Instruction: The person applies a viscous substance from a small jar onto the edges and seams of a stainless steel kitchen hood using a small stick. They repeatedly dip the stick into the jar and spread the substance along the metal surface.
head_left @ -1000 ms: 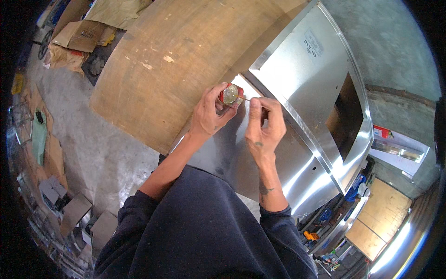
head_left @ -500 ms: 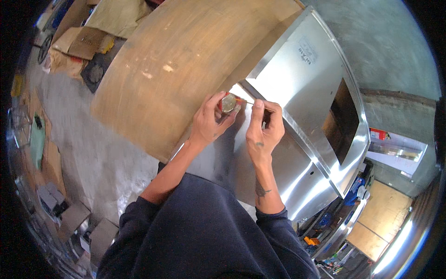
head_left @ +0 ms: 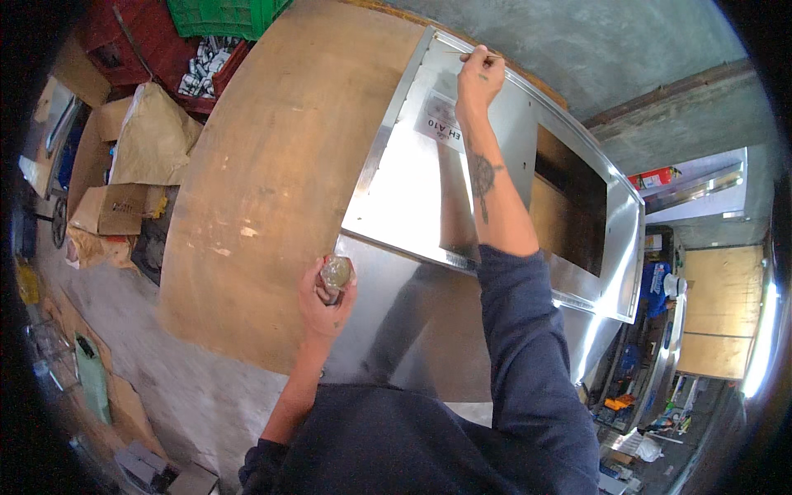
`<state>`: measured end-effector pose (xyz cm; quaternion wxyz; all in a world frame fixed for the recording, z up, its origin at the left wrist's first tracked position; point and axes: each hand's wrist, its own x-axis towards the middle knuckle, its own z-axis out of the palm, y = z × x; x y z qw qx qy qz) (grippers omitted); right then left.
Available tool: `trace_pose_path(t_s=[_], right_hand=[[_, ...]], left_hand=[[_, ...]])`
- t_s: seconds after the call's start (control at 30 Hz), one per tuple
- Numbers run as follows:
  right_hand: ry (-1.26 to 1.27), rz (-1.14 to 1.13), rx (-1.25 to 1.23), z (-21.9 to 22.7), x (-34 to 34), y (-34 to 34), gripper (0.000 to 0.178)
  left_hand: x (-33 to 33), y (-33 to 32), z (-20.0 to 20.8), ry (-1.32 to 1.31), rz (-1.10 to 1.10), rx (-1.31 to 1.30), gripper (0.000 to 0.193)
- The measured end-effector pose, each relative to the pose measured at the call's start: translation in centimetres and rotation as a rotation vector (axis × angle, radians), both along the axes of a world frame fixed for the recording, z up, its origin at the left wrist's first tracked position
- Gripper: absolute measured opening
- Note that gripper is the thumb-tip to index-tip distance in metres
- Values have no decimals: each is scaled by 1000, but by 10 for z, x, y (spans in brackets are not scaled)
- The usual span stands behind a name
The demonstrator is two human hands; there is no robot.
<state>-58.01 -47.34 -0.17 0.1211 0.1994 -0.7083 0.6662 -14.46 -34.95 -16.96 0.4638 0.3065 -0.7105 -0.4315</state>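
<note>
My left hand (head_left: 324, 309) is wrapped round a small round container (head_left: 337, 271) with a reddish side, near the table's edge; its pale top faces up. Stretched to the far side, my right hand (head_left: 478, 82) pinches a thin stick-like tool (head_left: 464, 54), perhaps a fine brush, whose tip is too small to make out. Below that hand lies a shiny metal panel (head_left: 404, 186) with a folded rim, a large rectangular opening and a label. Part of the panel is hidden by my right forearm. Another metal sheet (head_left: 437, 338) lies nearer to me.
The panel rests on a large wooden table (head_left: 264, 165). At the upper left are a green crate (head_left: 223, 16), a red bin with small metal parts, and cardboard boxes (head_left: 124, 206). A cluttered workbench (head_left: 639, 355) stands at the right, beside a grey wall (head_left: 676, 49).
My hands were close together over the panel's near corner. My right hand has moved far forward with the stick; my left hand stays back with the container. The view has shifted too.
</note>
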Motion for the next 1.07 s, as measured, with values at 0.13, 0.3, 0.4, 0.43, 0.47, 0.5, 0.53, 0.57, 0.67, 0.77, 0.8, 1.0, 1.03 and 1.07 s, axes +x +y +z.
trace_pose_path(t_s=[0.13,0.3,0.4,0.43,0.47,0.5,0.53,0.57,0.67,0.77,0.8,1.0,1.03,1.07], right_hand=[[46,-68,87,-26,-45,-29,33],[154,-113,74,-56,-75,-41,33],[157,-70,89,-61,-64,-49,33],[168,-82,98,-62,-70,-50,33],[146,-41,67,-64,-74,-49,37],[156,-63,91,-67,-77,-49,36],[170,-85,112,-67,-82,-50,35],[185,-108,133,-68,-86,-48,35],[126,-54,143,-68,-83,-49,34],[173,-80,159,-66,-85,-47,34],[157,-79,159,-65,-88,-45,34],[48,-21,174,-56,-64,-54,34],[124,-48,175,-62,-74,-53,34],[202,-80,179,-72,-90,-51,33]], left_hand=[[6,3,0,14,-40,44,80],[11,5,12,-93,-48,-80,81],[16,10,12,-95,-11,-26,81],[18,11,7,-103,-13,-5,83],[19,11,1,-112,-16,16,85],[22,13,-3,-111,-20,17,85],[20,12,-2,-106,-24,17,86],[20,10,1,-91,-29,-3,85],[20,9,0,-69,-36,-10,84],[14,7,5,-29,-44,-2,82],[13,6,6,-30,-45,-7,81],[20,4,8,-104,-9,-78,81],[19,3,9,-108,-27,-91,82],[17,3,9,-100,-37,-89,82]])
